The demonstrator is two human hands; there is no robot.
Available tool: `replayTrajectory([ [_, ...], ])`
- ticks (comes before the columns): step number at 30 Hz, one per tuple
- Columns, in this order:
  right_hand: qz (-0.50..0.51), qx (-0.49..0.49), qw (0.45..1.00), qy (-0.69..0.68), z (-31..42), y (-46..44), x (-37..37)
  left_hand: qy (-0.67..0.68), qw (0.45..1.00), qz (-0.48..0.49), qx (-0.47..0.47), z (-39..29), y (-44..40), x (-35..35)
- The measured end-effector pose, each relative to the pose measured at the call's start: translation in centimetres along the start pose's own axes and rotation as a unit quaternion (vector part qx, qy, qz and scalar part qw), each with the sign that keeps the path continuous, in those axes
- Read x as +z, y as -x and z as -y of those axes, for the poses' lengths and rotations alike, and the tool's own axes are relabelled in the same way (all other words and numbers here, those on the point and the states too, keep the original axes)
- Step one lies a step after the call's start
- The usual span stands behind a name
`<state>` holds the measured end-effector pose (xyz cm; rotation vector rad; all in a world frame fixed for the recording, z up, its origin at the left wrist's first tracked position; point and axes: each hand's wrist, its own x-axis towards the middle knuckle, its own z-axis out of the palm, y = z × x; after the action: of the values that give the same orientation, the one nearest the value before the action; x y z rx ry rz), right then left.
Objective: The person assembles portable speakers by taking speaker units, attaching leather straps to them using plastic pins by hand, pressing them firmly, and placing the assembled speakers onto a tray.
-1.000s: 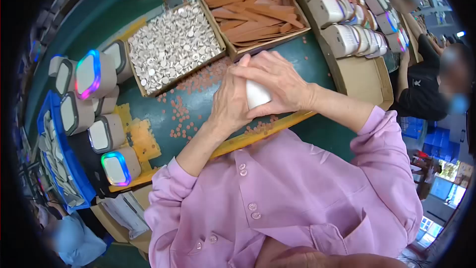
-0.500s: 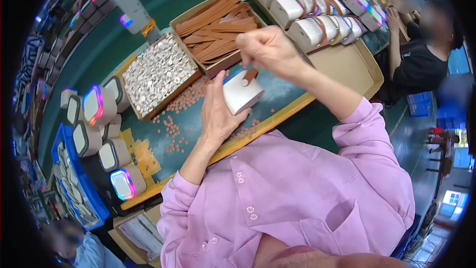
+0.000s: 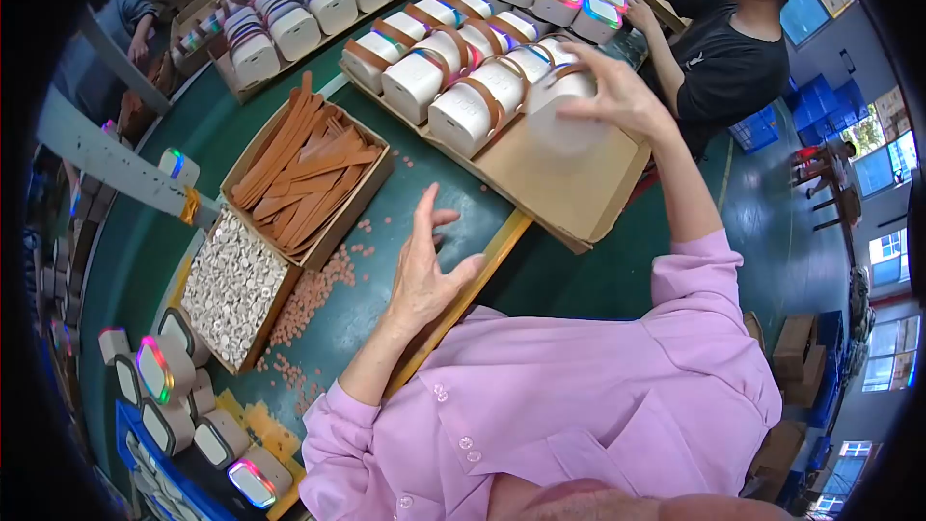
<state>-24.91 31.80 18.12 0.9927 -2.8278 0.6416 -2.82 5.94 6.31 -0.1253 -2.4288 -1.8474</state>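
Observation:
My right hand [image 3: 617, 92] grips the top of a white speaker-like box [image 3: 564, 116], blurred by motion, over the cardboard tray [image 3: 569, 178]. Rows of similar white boxes [image 3: 463, 116] with brown straps stand in that tray, just left of the held one. My left hand [image 3: 427, 270] is held above the green table [image 3: 386, 222] with its fingers apart and nothing in it. Left of it lie a box of brown straps [image 3: 304, 174] and a box of small white caps [image 3: 231, 285]. Small reddish discs [image 3: 313, 294] are scattered beside these boxes.
A co-worker in black [image 3: 738, 58] reaches toward lit boxes [image 3: 559, 0] at the upper right. Another tray of strapped boxes [image 3: 294, 24] stands at the back. A metal post [image 3: 116, 154] rises at the left. Grey-sided lit units [image 3: 164, 367] and a blue bin [image 3: 145, 453] are lower left.
My right hand has carried the white box from beside my left hand to the tray at the right. My left hand has let go of it. The view has swung to the right.

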Motion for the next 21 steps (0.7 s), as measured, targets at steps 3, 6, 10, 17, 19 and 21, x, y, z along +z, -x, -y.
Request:
replayTrajectory([
  [3,-0.006,0.099,0.976,0.194,-5.6,-1.4,0.0,-0.064,0.998,-0.015,-0.002,2.5,0.0,0.2],
  [6,0.003,0.121,0.964,0.236,-9.6,-2.6,3.2,-0.096,0.994,-0.048,0.015,4.1,-0.1,-0.2],
  [10,-0.026,0.074,0.971,0.228,-7.1,-7.3,2.5,-0.148,0.987,-0.054,0.045,4.2,0.0,-1.4],
  [17,-0.099,-0.048,0.991,0.079,-5.5,-28.8,4.2,-0.157,0.983,-0.062,0.069,5.1,-0.4,-1.5],
  [19,-0.072,-0.031,0.992,0.099,-8.6,-35.6,7.5,-0.157,0.984,-0.060,0.053,5.2,-0.5,-1.5],
  [21,-0.045,-0.002,0.989,0.138,-11.0,-40.3,10.4,-0.153,0.986,-0.052,0.035,5.0,-0.9,-1.7],
])
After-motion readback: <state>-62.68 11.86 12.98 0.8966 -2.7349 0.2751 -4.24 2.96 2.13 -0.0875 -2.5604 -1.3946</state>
